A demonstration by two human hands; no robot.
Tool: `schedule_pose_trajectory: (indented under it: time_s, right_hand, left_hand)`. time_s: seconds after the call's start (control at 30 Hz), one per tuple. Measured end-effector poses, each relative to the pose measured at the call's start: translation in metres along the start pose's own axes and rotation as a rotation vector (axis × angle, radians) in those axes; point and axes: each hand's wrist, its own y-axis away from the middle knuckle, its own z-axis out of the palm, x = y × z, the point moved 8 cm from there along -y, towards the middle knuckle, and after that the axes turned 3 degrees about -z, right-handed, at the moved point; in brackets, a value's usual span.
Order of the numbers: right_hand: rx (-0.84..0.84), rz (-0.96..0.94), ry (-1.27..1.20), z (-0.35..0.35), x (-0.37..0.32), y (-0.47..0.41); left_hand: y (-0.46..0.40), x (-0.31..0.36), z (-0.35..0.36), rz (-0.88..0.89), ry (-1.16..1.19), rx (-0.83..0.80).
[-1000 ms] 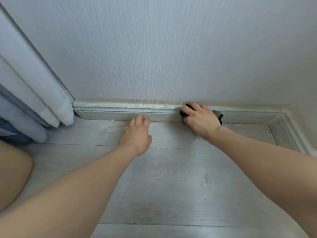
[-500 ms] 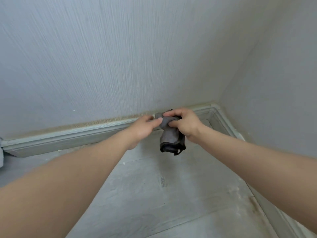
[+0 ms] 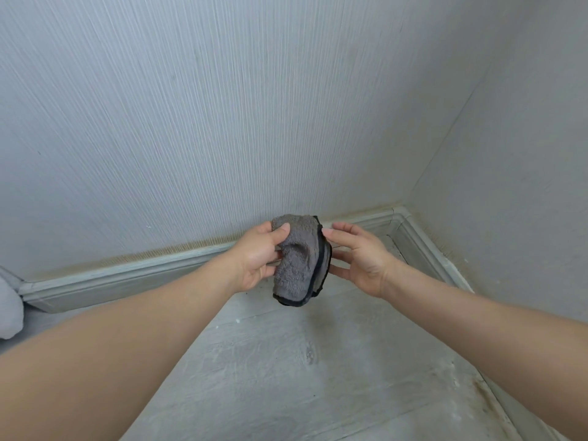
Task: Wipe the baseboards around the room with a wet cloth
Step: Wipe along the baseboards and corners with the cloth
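Note:
A folded grey cloth (image 3: 297, 259) with a black hem hangs in the air in front of the baseboard (image 3: 127, 275). My left hand (image 3: 256, 256) grips the cloth's left side, thumb over its upper part. My right hand (image 3: 359, 259) is just right of the cloth, fingers straight and spread, fingertips at its black edge. The pale grey baseboard runs along the foot of the wall, turns at the corner (image 3: 397, 218) and continues down the right wall. A yellowish stain line shows above it.
The floor (image 3: 302, 377) is grey wood-look laminate with faint smears. A white curtain fold (image 3: 9, 307) shows at the far left edge. Both walls carry striped light wallpaper.
The cloth left the baseboard, where my right hand pressed it, and came up between both hands. My left hand now holds it and my right hand has let go. The view turned toward the corner.

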Motion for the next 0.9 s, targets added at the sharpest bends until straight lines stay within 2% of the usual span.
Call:
schedule_pose_trajectory:
  time_s: [0.1,0.2,0.3,0.4,0.43,0.5,0.57,0.63,0.7,0.8,0.83,0.9]
  right_hand:
    - [-0.172,0.076,0.149,0.014,0.010,0.005]
    - [-0.241,0.090,0.136,0.024,0.017,0.009]
    - [-0.159,0.017,0.098,0.020,0.011,0.008]
    - [0.051,-0.156,0.207,0.000,-0.003,0.004]
    - [0.144,-0.222,0.310,-0.010,-0.008,0.005]
    - [0.264,-0.323,0.486,-0.022,-0.016,0.009]
    - [0.251,-0.425,0.613,-0.019,-0.023,0.013]
    - [0.138,-0.530,0.729,-0.005,-0.026,0.017]
    - [-0.014,-0.608,0.837,0.011,-0.024,0.022]
    - [-0.179,-0.592,0.856,0.018,-0.022,0.032]
    - [-0.189,-0.569,0.810,0.015,-0.022,0.035]
    - [-0.100,-0.547,0.729,0.001,-0.028,0.040]
  left_hand:
    - [0.003,0.000,0.002,0.032,-0.018,-0.023]
    - [0.002,0.000,0.009,0.066,-0.019,-0.067]
    - [-0.003,0.005,0.011,0.119,-0.145,-0.021]
    - [-0.004,0.018,0.004,0.275,-0.507,0.255]
    - [-0.004,0.017,0.004,0.263,-0.488,0.283]
    - [-0.006,0.001,0.020,0.119,-0.306,0.119]
    - [-0.003,-0.018,0.047,-0.022,-0.176,-0.098]
    - [-0.002,-0.025,0.062,-0.050,-0.022,-0.190]
    - [-0.003,-0.025,0.062,-0.040,0.098,-0.189]
    - [-0.009,-0.021,0.048,-0.033,0.127,-0.145]
    - [-0.011,-0.020,0.044,-0.030,0.107,-0.129]
    - [-0.014,-0.021,0.043,-0.040,0.072,-0.122]
